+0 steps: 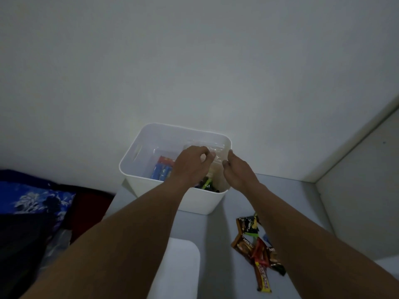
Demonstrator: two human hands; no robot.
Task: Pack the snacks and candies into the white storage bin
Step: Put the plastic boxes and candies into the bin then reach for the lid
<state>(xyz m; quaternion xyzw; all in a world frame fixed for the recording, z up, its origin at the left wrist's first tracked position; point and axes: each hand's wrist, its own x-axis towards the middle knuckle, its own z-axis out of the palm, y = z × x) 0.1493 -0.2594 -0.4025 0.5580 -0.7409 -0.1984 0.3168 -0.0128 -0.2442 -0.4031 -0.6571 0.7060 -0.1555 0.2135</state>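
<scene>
We look down on 2 bare forearms reaching over a white storage bin (200, 201) that stands at the back of a pale grey surface (216, 234), touching or just short of a plain white wall (194, 61); we cannot tell which. The left hand (190, 167) and the right hand (239, 171) are a little apart above the bin's open top. Each curls its fingers onto one side of a clear plastic pack (216, 147), which they hold between them over the bin's far right corner. Inside the bin we see blue-and-red packets (163, 169) lying toward the left and dark wrappers with green trim (206, 184) against the near wall. A handle slot is cut into the bin's left wall. On the grey surface to the right of the bin, partly under the right forearm, a loose heap of snacks (257, 249) lies, among them brown packets and a yellow bar (262, 279) nearest us. A white piece with rounded corners (179, 266) lies flat on the surface in front of the bin, between the 2 arms. A pale side panel (356, 190) closes the space on the right. Left of the surface, lower down, we see blue floral fabric (36, 199) beside a dark red cloth (90, 208). The light is dim and greyish.
</scene>
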